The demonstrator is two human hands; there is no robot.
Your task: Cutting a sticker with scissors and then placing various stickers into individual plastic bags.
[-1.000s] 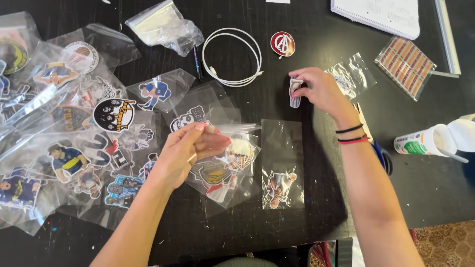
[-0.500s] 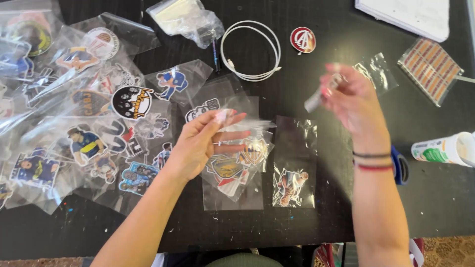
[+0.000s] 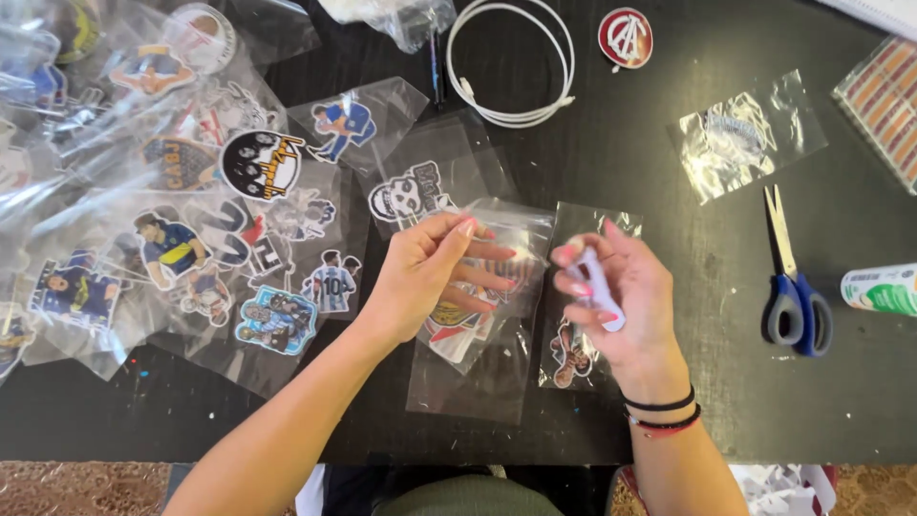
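My left hand (image 3: 430, 268) pinches the top of a clear plastic bag (image 3: 478, 363) holding stickers, lifting its opening above the black table (image 3: 669, 411). Close to its right, my right hand (image 3: 616, 296) grips a small white object (image 3: 604, 291) between thumb and fingers; what it is I cannot tell. Under my right hand lies another clear bag (image 3: 573, 354) with a small figure sticker inside. The two hands are near each other, fingertips a short gap apart.
Many bagged stickers (image 3: 181, 220) cover the table's left half. A coiled white cable (image 3: 511, 62) and a round red sticker (image 3: 625, 36) lie at the back. Blue-handled scissors (image 3: 791, 287), a crinkled clear bag (image 3: 745, 139) and a white-green tube (image 3: 879, 289) sit on the right.
My right hand has come down and left from the right side, carrying the small white object toward the bag. My left hand still holds the bag's top.
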